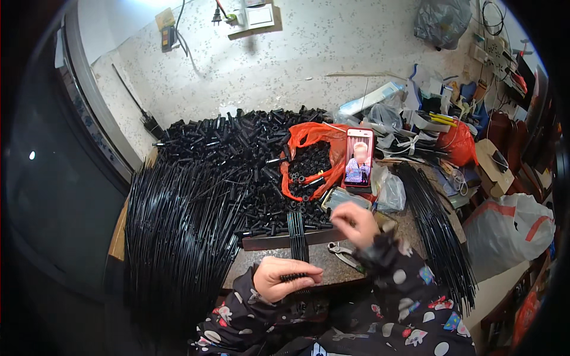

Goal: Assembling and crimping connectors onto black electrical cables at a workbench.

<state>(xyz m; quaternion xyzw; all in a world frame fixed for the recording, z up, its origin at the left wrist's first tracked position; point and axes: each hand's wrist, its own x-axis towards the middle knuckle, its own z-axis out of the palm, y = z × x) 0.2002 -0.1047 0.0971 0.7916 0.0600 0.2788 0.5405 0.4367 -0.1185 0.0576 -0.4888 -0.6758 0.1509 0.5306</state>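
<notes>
My left hand (pixel 274 281) is closed round a small bundle of thin black rods (pixel 297 232), close to the table's front edge. The rods stretch away from it, their far ends side by side against a dark strip (pixel 267 241). A ridged black row shows between thumb and fingers. My right hand (pixel 356 225) is raised to the right, its fingers curled together and slightly blurred; whatever they hold is hidden. Beneath it lie metal pliers (pixel 343 256). Just beyond is a clear-topped box (pixel 347 200). An open red plastic bag (pixel 297 137) holds small black rings (pixel 309 161).
Black tubular parts (pixel 237 139) are heaped across the back. Long black rods cover the left (pixel 172 231) and another bundle (pixel 439 237) lies right. A phone (pixel 359 157) stands upright beside the red bag. Clear plastic bags (pixel 392 190) and clutter fill the right; a white sack (pixel 504 231) stands beyond.
</notes>
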